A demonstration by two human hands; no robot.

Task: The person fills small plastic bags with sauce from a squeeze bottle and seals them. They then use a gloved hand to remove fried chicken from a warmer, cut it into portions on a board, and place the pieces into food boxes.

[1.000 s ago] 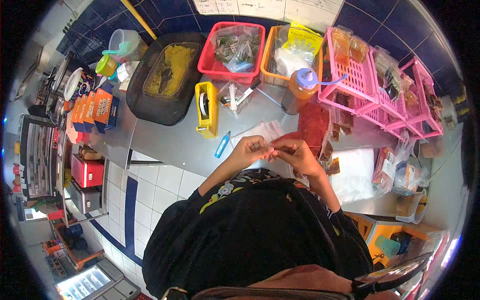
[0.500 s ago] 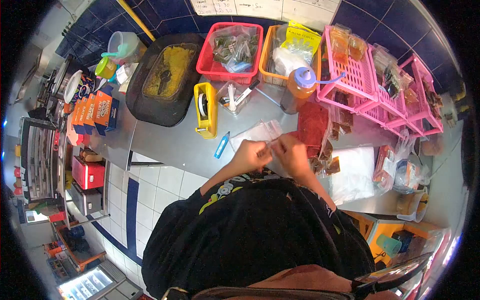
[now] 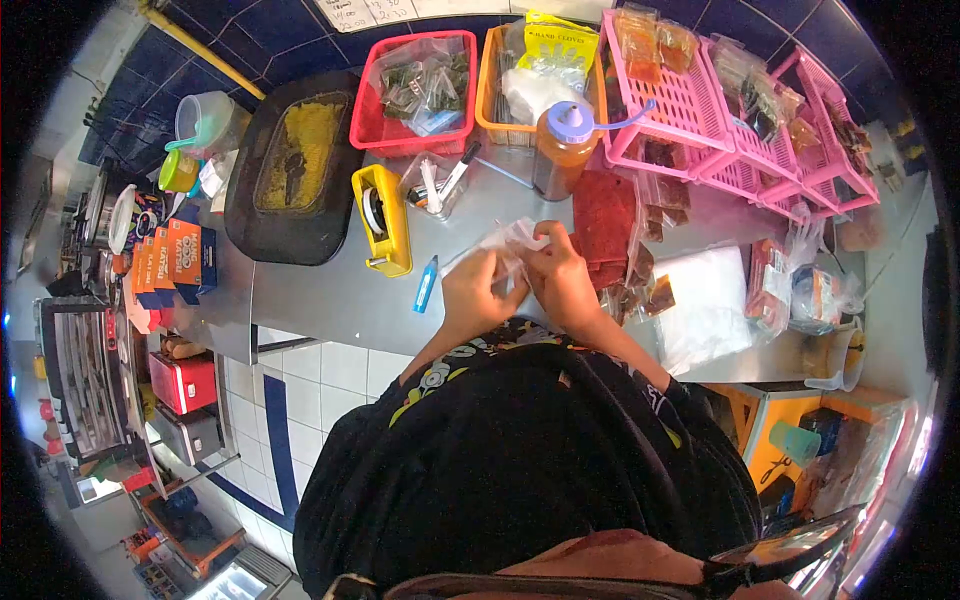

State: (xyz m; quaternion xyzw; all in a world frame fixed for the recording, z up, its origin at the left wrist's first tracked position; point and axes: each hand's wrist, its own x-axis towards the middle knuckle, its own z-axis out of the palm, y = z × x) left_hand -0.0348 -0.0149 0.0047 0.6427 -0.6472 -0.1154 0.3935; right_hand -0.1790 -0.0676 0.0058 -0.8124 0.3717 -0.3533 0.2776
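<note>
Both hands are at a small clear plastic bag (image 3: pixel 512 238) over the metal table, close to my body. My left hand (image 3: pixel 478 298) has its fingers curled at the bag's left side. On the other side, my right hand (image 3: pixel 562 282) pinches the bag's edge between thumb and fingers. Part of the bag is hidden behind the fingers. Left of my left hand lies a blue marker (image 3: pixel 426 285), with a yellow tape dispenser (image 3: pixel 392 240) beyond it. A squeeze bottle of brown sauce (image 3: pixel 560 155) stands behind my right hand, near a flat red packet (image 3: pixel 605 225).
Along the back are a black tray (image 3: pixel 240 205) with yellow crumbs, a red basket (image 3: pixel 415 145) of packets, an orange basket (image 3: pixel 490 100) and pink racks (image 3: pixel 670 105). White plastic sheets (image 3: pixel 705 305) and small sauce sachets (image 3: pixel 658 297) lie to the right. Orange boxes (image 3: pixel 183 255) stand left.
My hands have spread slightly apart, and the plastic bag now rises between them instead of lying flatter on the table. The whole view has shifted as my head moved.
</note>
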